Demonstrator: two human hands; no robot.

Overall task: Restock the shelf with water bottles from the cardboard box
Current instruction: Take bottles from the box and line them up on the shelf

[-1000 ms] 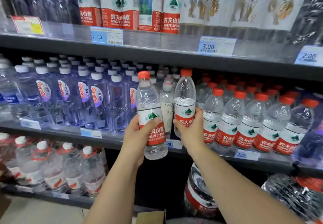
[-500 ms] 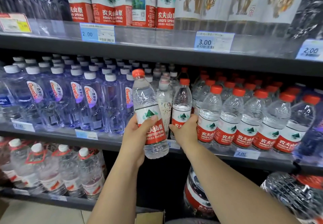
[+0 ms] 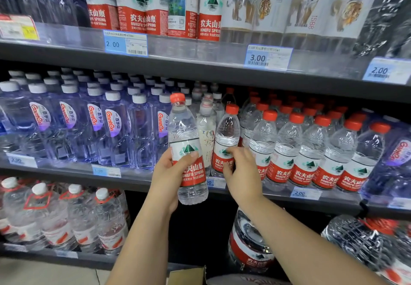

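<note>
A dark grey metal middle shelf (image 3: pixel 55 170) runs across the view from 9 to 3 o'clock. Its front lip has a clear plastic strip that carries a blue price tag (image 3: pixel 305 193). At 12 o'clock a dark grey upper shelf (image 3: pixel 200 71) sits low over the caps. Pale floor tile (image 3: pixel 44 271) shows at 7 o'clock, and a brown cardboard box corner (image 3: pixel 186 274) pokes in at 6 o'clock.

The left grip (image 3: pixel 169 180), a bare hand, wraps thumb and fingers round the label of a clear plastic water bottle with a red cap (image 3: pixel 184 129). This bottle is held upright at the centre, just in front of the lip. At its 3 o'clock the right grip (image 3: pixel 243 173) curls its fingers on the red-and-white label of a second red-capped clear bottle (image 3: pixel 228 129). That one is at the front of the middle shelf, its top leaning toward 1 o'clock and its base hidden. Between the two stands a pale bottle with a drawn label (image 3: pixel 205 133).

Toward 3 o'clock a packed row of red-capped bottles (image 3: pixel 311 151) fills the shelf up to the lip. Toward 9 o'clock blue-tinted bottles with white caps (image 3: pixel 111 127) do likewise. Dark open space lies under the lip at 6 o'clock, between large white-capped bottles (image 3: pixel 55 213) and a big red-labelled jug (image 3: pixel 249 247).
</note>
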